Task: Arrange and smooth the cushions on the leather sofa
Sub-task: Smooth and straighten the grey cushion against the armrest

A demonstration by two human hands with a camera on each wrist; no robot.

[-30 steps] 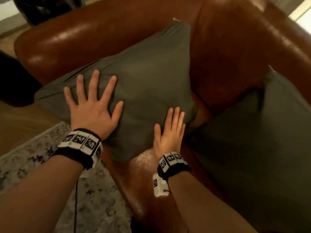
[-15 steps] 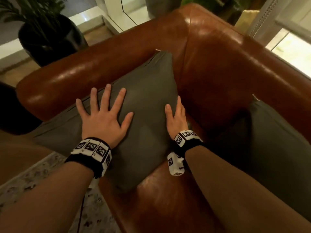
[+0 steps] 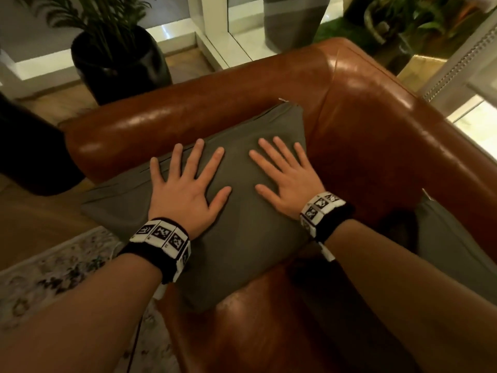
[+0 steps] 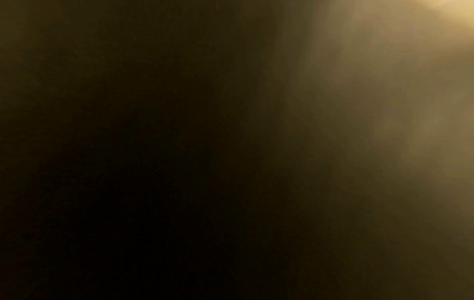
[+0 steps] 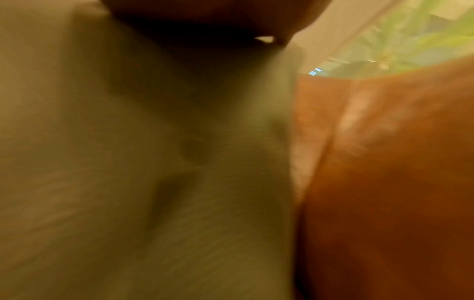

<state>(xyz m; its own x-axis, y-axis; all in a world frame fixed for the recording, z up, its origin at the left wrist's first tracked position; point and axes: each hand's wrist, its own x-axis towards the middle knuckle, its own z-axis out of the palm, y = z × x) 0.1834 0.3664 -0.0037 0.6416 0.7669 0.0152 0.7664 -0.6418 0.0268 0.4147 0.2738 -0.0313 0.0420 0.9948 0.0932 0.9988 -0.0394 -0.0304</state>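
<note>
A grey-green cushion [image 3: 242,238] leans in the corner of the brown leather sofa [image 3: 363,135], against its left armrest. My left hand [image 3: 185,181] lies flat on the cushion's left half with its fingers spread. Beside it, my right hand [image 3: 285,173] lies flat on the right half, fingers also spread. A second grey-green cushion [image 3: 451,254] rests on the seat at the right edge. The right wrist view shows blurred cushion fabric [image 5: 128,162] beside sofa leather [image 5: 384,162]. The left wrist view is dark.
A black pot with a palm plant [image 3: 118,63] stands on the wooden floor behind the armrest. A patterned rug [image 3: 53,275] lies at the lower left. A dark rounded object [image 3: 29,154] sits at the left. A window frame [image 3: 454,63] and plants lie behind the sofa.
My right hand has moved from the cushion's right edge up onto its face and spread its fingers. The left hand stays flat on the cushion. The head view has lifted, showing more of the room.
</note>
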